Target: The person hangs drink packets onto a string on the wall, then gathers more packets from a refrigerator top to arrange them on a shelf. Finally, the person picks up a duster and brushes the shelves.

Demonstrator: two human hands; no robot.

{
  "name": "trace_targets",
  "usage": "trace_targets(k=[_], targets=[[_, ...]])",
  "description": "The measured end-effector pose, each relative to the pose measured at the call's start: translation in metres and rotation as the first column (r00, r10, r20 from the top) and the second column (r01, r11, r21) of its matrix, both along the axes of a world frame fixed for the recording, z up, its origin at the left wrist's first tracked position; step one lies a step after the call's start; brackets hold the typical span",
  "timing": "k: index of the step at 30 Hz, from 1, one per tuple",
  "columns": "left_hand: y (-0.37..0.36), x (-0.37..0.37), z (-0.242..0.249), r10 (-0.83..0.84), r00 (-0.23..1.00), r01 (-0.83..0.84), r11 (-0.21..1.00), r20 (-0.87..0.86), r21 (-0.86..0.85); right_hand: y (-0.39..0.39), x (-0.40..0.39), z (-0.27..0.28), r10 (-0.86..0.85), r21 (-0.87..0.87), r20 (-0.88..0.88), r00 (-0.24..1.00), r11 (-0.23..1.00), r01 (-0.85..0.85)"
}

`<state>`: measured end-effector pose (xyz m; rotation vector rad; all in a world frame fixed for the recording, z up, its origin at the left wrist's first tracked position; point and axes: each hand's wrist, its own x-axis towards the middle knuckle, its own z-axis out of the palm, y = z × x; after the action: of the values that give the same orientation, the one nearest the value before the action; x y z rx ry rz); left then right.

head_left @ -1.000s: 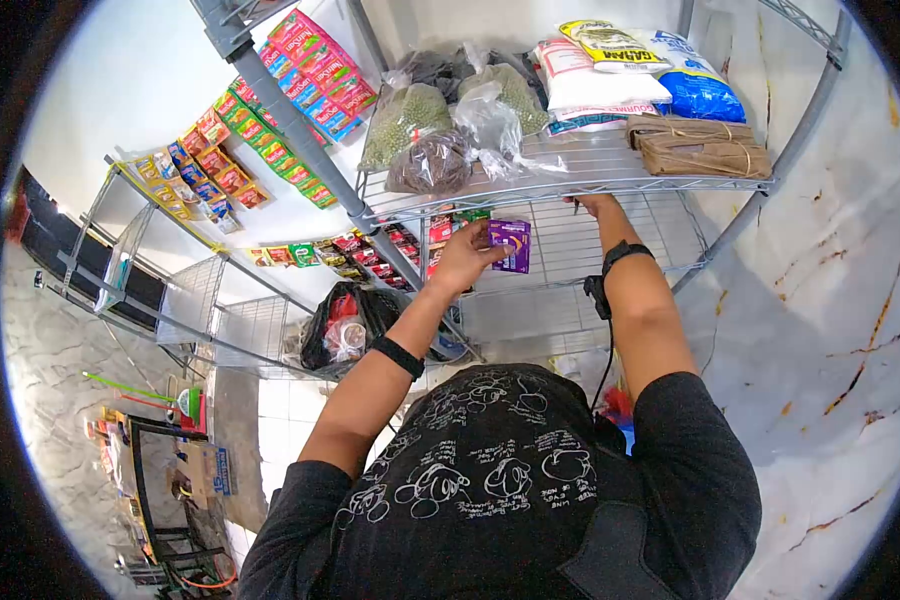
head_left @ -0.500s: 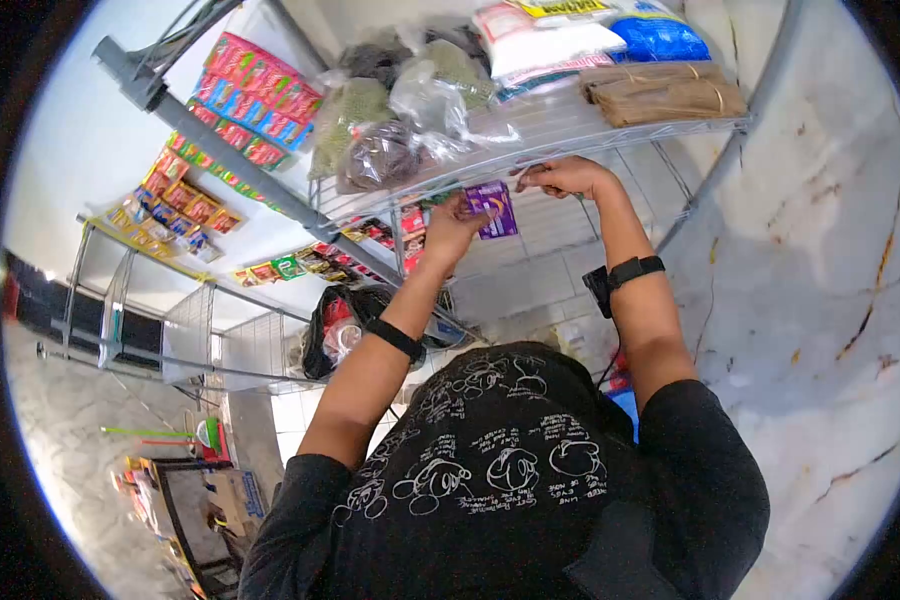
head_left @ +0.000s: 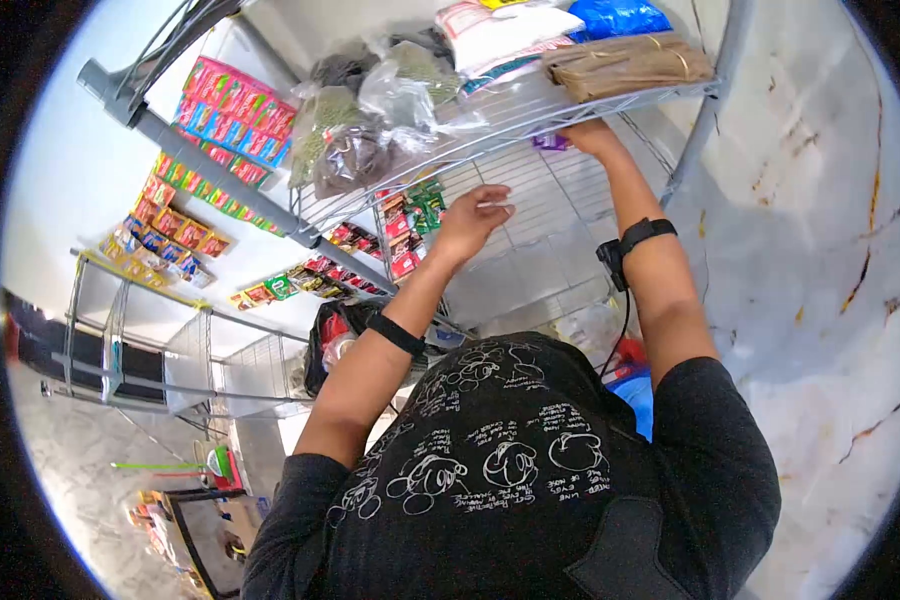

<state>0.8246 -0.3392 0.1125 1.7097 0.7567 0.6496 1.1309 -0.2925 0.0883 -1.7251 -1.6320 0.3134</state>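
My right hand (head_left: 592,137) reaches in beneath the upper wire shelf (head_left: 530,140), and the shelf's front edge partly hides its fingers. At those fingers is a small purple packet (head_left: 550,142) with printing on it, only its lower part showing. My left hand (head_left: 475,222) is in front of the lower wire rack (head_left: 535,195), its fingers loosely bent and apart with nothing between them. Behind and left of it hang red sachets (head_left: 398,235) and green sachets (head_left: 428,205).
On the upper shelf lie clear bags of green grains (head_left: 330,120), a dark-filled bag (head_left: 352,160), a white sack (head_left: 505,40), a blue bag (head_left: 620,17) and a brown bundle (head_left: 630,68). A grey post (head_left: 230,170) stands left; a marble wall (head_left: 810,250) is right.
My left hand has let go of the purple packet. My right hand has taken it farther back and right, under the shelf. The view has shifted slightly.
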Motion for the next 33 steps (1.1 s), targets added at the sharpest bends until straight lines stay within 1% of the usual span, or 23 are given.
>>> trace_targets(k=[1,2,4,5,6,8,9,10,12,13,18,20,24,25,28,32,33], targets=[[-0.008,-0.004,0.014,-0.047,0.998,0.046,0.999,-0.052,-0.013,0.013,0.004,-0.006,-0.139,0.07,0.089,0.986,0.989,0.133],[-0.012,-0.008,0.016,-0.023,0.999,0.022,1.0,-0.04,-0.01,0.025,0.012,-0.01,-0.211,0.094,0.156,0.965,0.976,0.198],[-0.012,-0.015,0.021,-0.226,0.97,0.23,0.972,-0.085,0.038,0.046,0.023,-0.008,-0.288,0.114,0.234,0.929,0.957,0.268],[-0.01,-0.018,0.022,-0.288,0.949,0.303,0.945,-0.127,0.119,0.055,0.027,-0.007,-0.304,0.112,0.261,0.916,0.952,0.284],[-0.011,-0.021,0.026,-0.256,0.961,0.269,0.953,-0.107,0.14,0.062,0.031,-0.007,-0.304,0.099,0.28,0.91,0.953,0.288],[-0.014,-0.028,0.031,-0.331,0.926,0.361,0.918,-0.183,0.165,0.076,0.039,-0.008,-0.305,0.068,0.318,0.897,0.952,0.3],[-0.012,-0.03,0.031,-0.329,0.926,0.364,0.909,-0.188,0.202,0.081,0.041,-0.009,-0.303,0.05,0.331,0.894,0.951,0.304],[-0.011,-0.033,0.03,-0.294,0.941,0.326,0.922,-0.168,0.208,0.088,0.042,-0.011,-0.297,0.034,0.343,0.891,0.952,0.304],[-0.009,-0.038,0.031,-0.256,0.947,0.299,0.923,-0.196,0.242,0.099,0.042,-0.015,-0.288,0.004,0.359,0.888,0.952,0.307],[-0.008,-0.042,0.031,-0.261,0.955,0.289,0.928,-0.143,0.234,0.104,0.044,-0.015,-0.283,-0.007,0.367,0.886,0.952,0.307],[-0.001,-0.057,0.029,-0.154,0.985,0.171,0.944,-0.08,0.283,0.125,0.041,-0.021,-0.265,-0.042,0.384,0.884,0.952,0.304],[-0.002,-0.059,0.038,-0.146,0.975,0.175,0.968,-0.167,0.178,0.129,0.038,-0.022,-0.26,-0.048,0.379,0.888,0.953,0.299],[0.0,-0.059,0.033,-0.128,0.98,0.155,0.971,-0.153,0.181,0.133,0.035,-0.026,-0.261,-0.055,0.369,0.892,0.952,0.301],[0.003,-0.058,0.026,-0.14,0.983,0.16,0.97,-0.119,0.182,0.134,0.033,-0.027,-0.258,-0.056,0.366,0.894,0.953,0.298],[0.003,-0.056,0.025,-0.136,0.987,0.152,0.964,-0.088,0.22,0.131,0.031,-0.029,-0.263,-0.056,0.351,0.899,0.952,0.301],[0.003,-0.053,0.028,-0.171,0.977,0.197,0.949,-0.124,0.247,0.12,0.03,-0.029,-0.279,-0.057,0.324,0.904,0.948,0.313],[0.007,-0.051,0.024,-0.167,0.982,0.182,0.955,-0.085,0.233,0.117,0.026,-0.029,-0.282,-0.057,0.315,0.906,0.947,0.315]])
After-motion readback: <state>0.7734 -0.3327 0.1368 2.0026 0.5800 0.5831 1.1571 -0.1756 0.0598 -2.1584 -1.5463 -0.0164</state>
